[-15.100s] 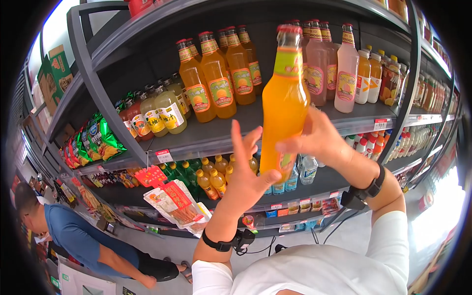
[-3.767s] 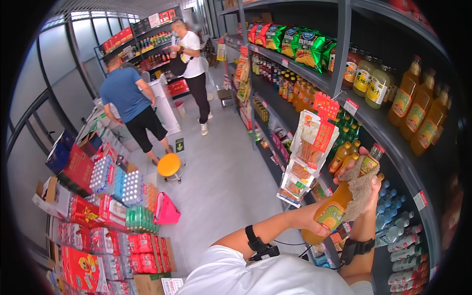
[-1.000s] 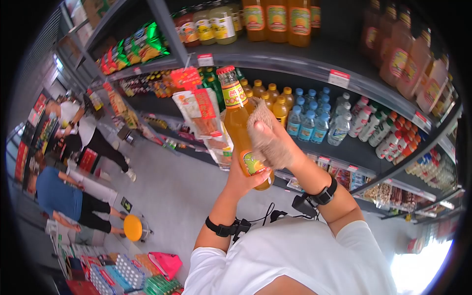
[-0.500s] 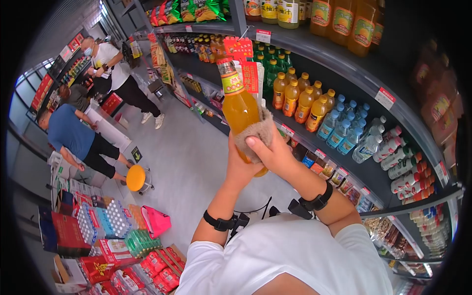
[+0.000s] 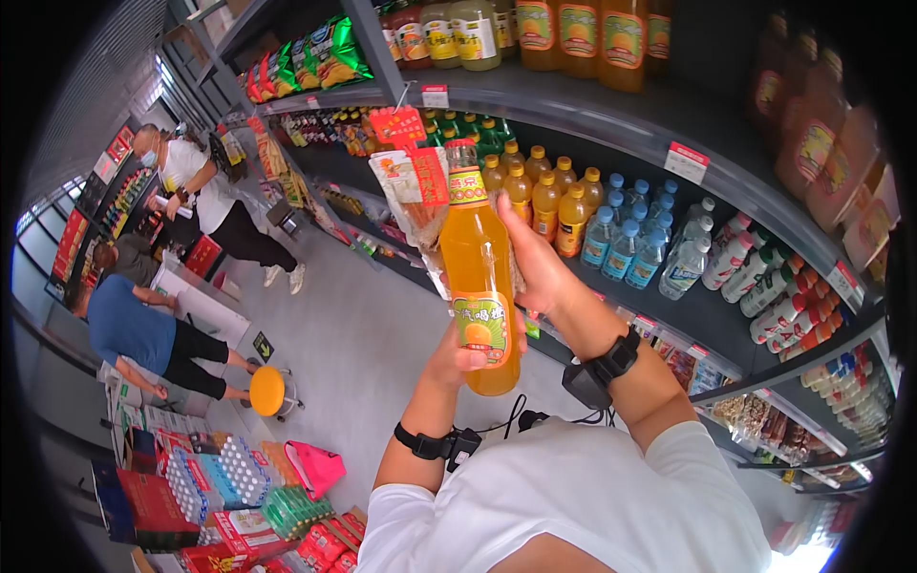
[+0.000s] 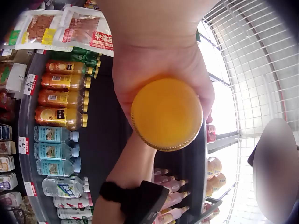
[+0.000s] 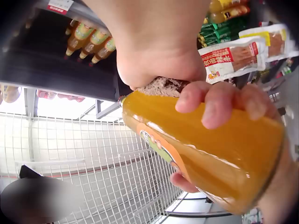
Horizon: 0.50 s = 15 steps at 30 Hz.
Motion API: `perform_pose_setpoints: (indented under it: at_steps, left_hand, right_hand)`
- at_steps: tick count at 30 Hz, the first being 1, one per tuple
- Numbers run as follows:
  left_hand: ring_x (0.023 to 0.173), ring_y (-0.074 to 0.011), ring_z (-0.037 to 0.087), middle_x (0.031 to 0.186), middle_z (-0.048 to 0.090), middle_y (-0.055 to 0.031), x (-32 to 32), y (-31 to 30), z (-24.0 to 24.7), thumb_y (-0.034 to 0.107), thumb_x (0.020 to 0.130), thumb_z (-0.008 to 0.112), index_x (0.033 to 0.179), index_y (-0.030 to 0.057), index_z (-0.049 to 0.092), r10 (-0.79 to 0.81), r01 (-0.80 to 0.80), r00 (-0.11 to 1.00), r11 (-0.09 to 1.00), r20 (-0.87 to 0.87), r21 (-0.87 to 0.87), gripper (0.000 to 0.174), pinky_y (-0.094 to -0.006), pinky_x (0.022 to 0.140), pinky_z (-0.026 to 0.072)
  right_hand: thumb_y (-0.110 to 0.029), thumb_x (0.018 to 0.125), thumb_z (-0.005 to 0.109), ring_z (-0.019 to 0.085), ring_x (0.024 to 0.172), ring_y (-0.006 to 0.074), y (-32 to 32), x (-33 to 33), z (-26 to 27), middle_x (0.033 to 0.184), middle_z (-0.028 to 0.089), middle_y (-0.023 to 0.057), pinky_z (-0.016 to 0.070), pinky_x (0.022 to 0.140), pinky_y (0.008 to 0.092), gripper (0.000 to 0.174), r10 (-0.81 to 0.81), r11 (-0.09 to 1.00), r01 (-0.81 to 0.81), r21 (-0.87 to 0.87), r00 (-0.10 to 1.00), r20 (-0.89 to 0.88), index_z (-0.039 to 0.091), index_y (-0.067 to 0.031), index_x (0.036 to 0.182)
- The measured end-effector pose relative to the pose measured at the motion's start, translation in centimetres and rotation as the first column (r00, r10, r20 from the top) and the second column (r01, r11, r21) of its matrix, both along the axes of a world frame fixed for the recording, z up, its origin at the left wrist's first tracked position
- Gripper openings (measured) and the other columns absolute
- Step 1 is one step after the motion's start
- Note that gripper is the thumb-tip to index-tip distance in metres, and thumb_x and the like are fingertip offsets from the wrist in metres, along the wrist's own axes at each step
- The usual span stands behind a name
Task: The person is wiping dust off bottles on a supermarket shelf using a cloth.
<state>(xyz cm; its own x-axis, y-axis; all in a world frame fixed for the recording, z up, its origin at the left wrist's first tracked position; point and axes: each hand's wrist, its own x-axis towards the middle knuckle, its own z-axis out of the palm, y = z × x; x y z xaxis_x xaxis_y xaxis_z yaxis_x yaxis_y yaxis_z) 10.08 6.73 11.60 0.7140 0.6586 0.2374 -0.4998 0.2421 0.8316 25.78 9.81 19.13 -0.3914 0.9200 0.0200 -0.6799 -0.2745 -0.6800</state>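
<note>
A glass bottle of orange soda (image 5: pixel 475 244) with a red cap stands slightly tilted in front of the chest, label towards the head camera. My left hand (image 5: pixel 445 359) grips it near the base, thumb over the label. The left wrist view looks onto the bottle's round bottom. Behind the bottle's right side is my right hand (image 5: pixel 541 265), holding a grey-brown cloth (image 7: pixel 161 87) against the glass under the palm. Most of the cloth and the right fingers are hidden by the bottle. In the right wrist view, left-hand fingers (image 7: pixel 218 106) wrap around the bottle.
A shelf (image 5: pixel 611 119) curves along the right, bearing orange soda bottles (image 5: pixel 578 38) above and water bottles (image 5: pixel 621 250) below. Snack packs (image 5: pixel 406 191) hang just behind the bottle. Two people, a yellow stool (image 5: pixel 267 391) and stacked drink packs (image 5: pixel 224 473) are at left.
Fifteen seconds ago the right hand held the bottle without a cloth. Half a second ago the cloth lay over the bottle's lower front; now it is behind, and the label shows.
</note>
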Motion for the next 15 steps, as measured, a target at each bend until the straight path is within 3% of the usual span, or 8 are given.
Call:
perform_pose_setpoints:
  at_steps: [1,2,5,7,9,12,15]
  left_hand:
    - [0.094,-0.0222,0.065,0.106,0.062,-0.0117,0.4,-0.1,0.2,0.038,0.062,0.078,0.121,0.0006,0.053,0.026,-0.026,1.0,1.0,-0.016,0.011,0.074,-0.0346,0.081,0.0536]
    - [0.094,-0.0221,0.065,0.107,0.063,-0.0119,0.8,-0.2,0.4,0.038,0.062,0.078,0.121,0.0005,0.052,0.053,-0.052,0.998,0.998,-0.031,0.024,0.074,-0.0348,0.081,0.0539]
    - [0.093,-0.0252,0.065,0.11,0.062,-0.0123,2.3,0.0,0.3,0.035,0.062,0.077,0.123,0.0017,0.051,0.121,-0.112,0.988,0.989,-0.096,0.094,0.074,-0.0369,0.08,0.0548]
    - [0.093,-0.0269,0.065,0.112,0.061,-0.0124,3.8,0.0,0.3,0.033,0.062,0.077,0.124,0.0023,0.05,0.142,-0.124,0.981,0.983,-0.135,0.133,0.074,-0.0384,0.079,0.055]
    - [0.092,-0.0271,0.065,0.111,0.062,-0.0122,5.0,-0.6,0.4,0.031,0.062,0.078,0.124,0.0021,0.049,0.156,-0.132,0.972,0.981,-0.173,0.143,0.075,-0.0395,0.08,0.055]
    - [0.093,-0.0253,0.066,0.112,0.061,-0.0114,7.2,-0.9,0.4,0.025,0.063,0.079,0.125,0.0024,0.049,0.107,-0.091,0.99,0.984,-0.095,0.152,0.072,-0.0371,0.079,0.0552]
    - [0.096,-0.025,0.065,0.113,0.06,-0.0111,9.3,-1.5,1.0,0.019,0.066,0.077,0.125,0.0029,0.048,0.048,-0.045,0.999,0.985,-0.013,0.165,0.067,-0.0358,0.081,0.0541]
  right_hand:
    - [-0.064,0.095,0.038,0.064,0.101,0.0181,-0.5,0.1,-0.5,0.117,0.064,0.0102,0.0529,0.086,0.0376,0.068,-0.088,0.996,0.089,-0.023,0.994,0.06,0.054,-0.0077,0.129]
    - [-0.06,0.098,0.039,0.066,0.079,0.0145,-1.0,0.3,-1.0,0.1,0.067,0.0097,0.0552,0.065,0.0314,0.062,-0.156,0.986,0.16,-0.049,0.985,0.069,0.057,-0.0051,0.121]
    - [-0.053,0.099,0.041,0.058,0.052,0.011,-2.4,3.5,-2.8,0.08,0.065,0.0074,0.0445,0.041,0.0259,0.055,-0.073,0.99,0.046,0.131,0.975,0.21,0.06,-0.002,0.11]
    - [-0.043,0.097,0.048,0.052,0.048,0.0095,-3.6,4.3,-2.3,0.074,0.062,0.0051,0.0393,0.039,0.0251,0.047,-0.322,0.944,0.285,0.165,0.907,0.271,0.06,0.0015,0.104]
    - [-0.037,0.096,0.052,0.056,0.063,0.0094,-4.5,6.0,-2.6,0.083,0.063,0.0052,0.0457,0.053,0.0244,0.043,-0.509,0.86,0.453,0.237,0.799,0.319,0.06,0.0037,0.107]
    - [-0.032,0.095,0.054,0.057,0.075,0.0103,-6.5,9.2,-2.4,0.091,0.063,0.006,0.0477,0.065,0.0246,0.042,-0.563,0.827,0.527,0.198,0.765,0.313,0.056,0.0044,0.115]
    - [-0.028,0.095,0.053,0.059,0.078,0.0116,-8.7,11.5,-2.2,0.094,0.063,0.0075,0.0493,0.067,0.0243,0.041,-0.601,0.797,0.55,0.248,0.684,0.413,0.052,0.0029,0.121]
